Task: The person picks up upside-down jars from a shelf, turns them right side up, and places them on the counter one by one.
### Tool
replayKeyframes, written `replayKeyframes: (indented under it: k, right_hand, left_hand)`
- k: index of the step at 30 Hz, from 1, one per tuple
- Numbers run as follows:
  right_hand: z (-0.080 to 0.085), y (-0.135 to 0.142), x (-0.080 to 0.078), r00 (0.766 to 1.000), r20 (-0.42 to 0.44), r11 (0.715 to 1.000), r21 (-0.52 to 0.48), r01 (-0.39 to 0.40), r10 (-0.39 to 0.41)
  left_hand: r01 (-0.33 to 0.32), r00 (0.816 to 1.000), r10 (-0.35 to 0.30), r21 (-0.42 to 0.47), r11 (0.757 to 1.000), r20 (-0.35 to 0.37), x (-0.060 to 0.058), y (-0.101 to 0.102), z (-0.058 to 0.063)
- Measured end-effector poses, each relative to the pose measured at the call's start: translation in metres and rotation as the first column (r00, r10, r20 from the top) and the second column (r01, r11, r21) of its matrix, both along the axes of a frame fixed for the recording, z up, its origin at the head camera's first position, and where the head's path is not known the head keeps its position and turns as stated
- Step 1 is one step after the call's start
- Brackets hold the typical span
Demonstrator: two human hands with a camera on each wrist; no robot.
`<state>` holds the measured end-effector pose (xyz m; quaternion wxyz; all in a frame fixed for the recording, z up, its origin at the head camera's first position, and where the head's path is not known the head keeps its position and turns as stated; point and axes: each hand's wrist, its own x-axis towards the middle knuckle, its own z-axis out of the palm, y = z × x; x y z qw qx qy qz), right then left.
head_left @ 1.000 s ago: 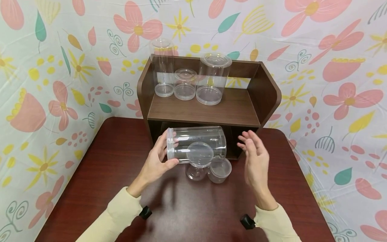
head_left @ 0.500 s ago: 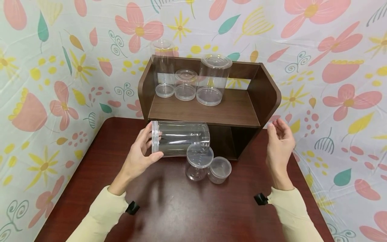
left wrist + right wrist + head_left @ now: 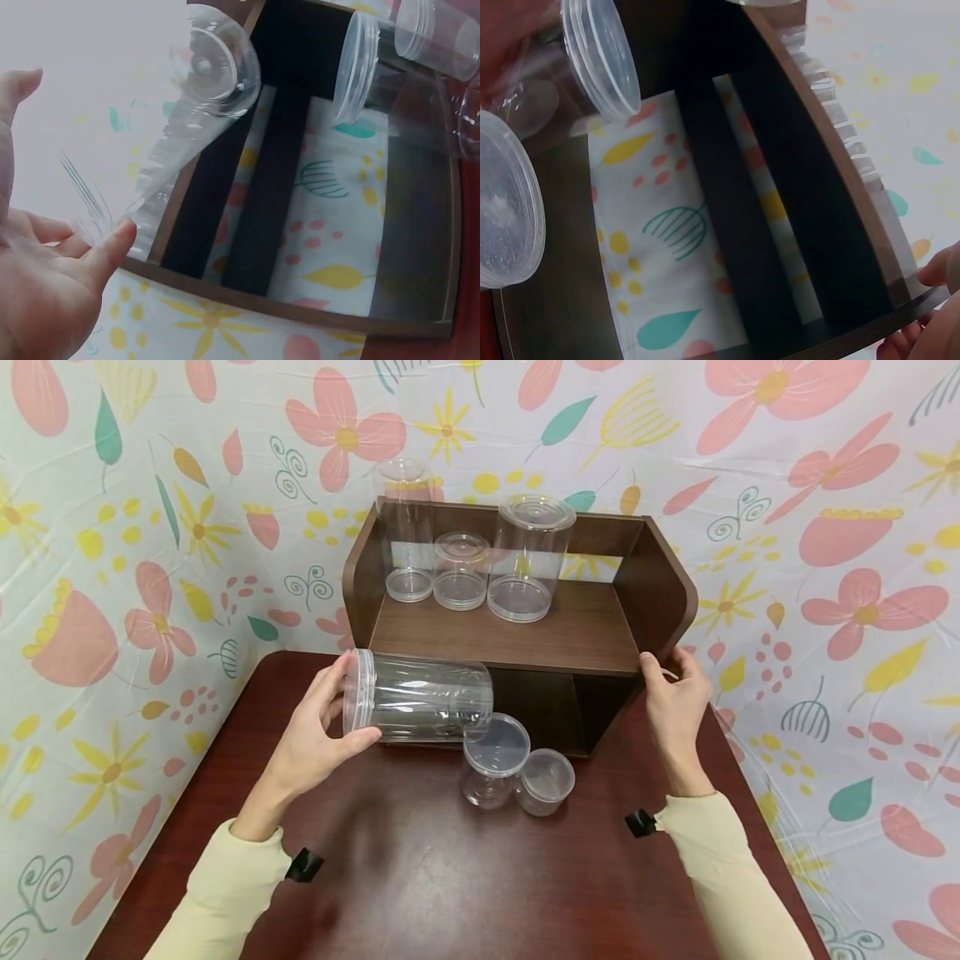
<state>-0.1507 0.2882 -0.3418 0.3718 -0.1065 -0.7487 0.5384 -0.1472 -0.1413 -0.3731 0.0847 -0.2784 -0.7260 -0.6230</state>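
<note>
My left hand (image 3: 311,727) grips a large clear plastic jar (image 3: 431,697) by its lidded end. The jar lies sideways in the air before the brown shelf unit (image 3: 502,643); the left wrist view shows part of the same jar (image 3: 187,127). At the unit's right side, my right hand (image 3: 678,710) holds the edge, thumb at the front and the other fingers partly hidden behind the panel. On the table, a lidded clear jar (image 3: 495,756) stands next to a small lidded tub (image 3: 545,782), close to the held jar's base.
On the upper shelf stand a tall narrow clear jar (image 3: 408,539), a short one (image 3: 461,572) and a wide one (image 3: 531,560). The lower compartment (image 3: 540,710) opens toward me. A dark red table (image 3: 450,885) is underneath, with flowered cloth (image 3: 862,610) around it.
My left hand has carried the large jar to the left and slightly up. My right hand has moved right, away from the jar, and now holds the shelf unit's side edge.
</note>
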Motion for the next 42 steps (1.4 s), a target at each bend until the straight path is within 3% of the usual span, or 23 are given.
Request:
replayKeyframes:
  k: [8, 14, 18, 25, 37, 42]
  right_hand:
    - [-0.003, 0.000, -0.003, 1.000, 0.007, 0.996, 0.083, 0.021, -0.022]
    - [-0.005, 0.001, -0.005, 0.999, 0.009, 0.993, 0.114, 0.030, -0.032]
    - [-0.008, 0.001, -0.006, 0.999, 0.014, 0.992, 0.119, 0.035, -0.037]
    - [-0.029, 0.018, -0.021, 0.998, 0.020, 0.990, 0.129, 0.060, -0.063]
    - [-0.035, 0.023, -0.024, 0.999, -0.021, 0.990, 0.138, 0.034, -0.031]
    - [-0.035, 0.022, -0.024, 0.998, -0.038, 0.989, 0.140, 0.050, -0.045]
  left_hand:
    - [-0.045, 0.999, 0.047, -0.099, 0.994, 0.019, 0.002, -0.008, 0.010]
    - [-0.098, 0.995, 0.096, -0.167, 0.981, -0.020, 0.004, -0.011, 0.017]
    - [-0.144, 0.989, 0.131, -0.222, 0.964, -0.070, 0.004, -0.013, 0.022]
    - [-0.232, 0.969, 0.185, -0.339, 0.912, -0.164, 0.003, -0.015, 0.029]
    - [-0.190, 0.982, 0.170, -0.452, 0.872, -0.085, 0.002, -0.008, 0.021]
    - [-0.199, 0.980, 0.170, -0.503, 0.841, -0.103, 0.001, -0.004, 0.017]
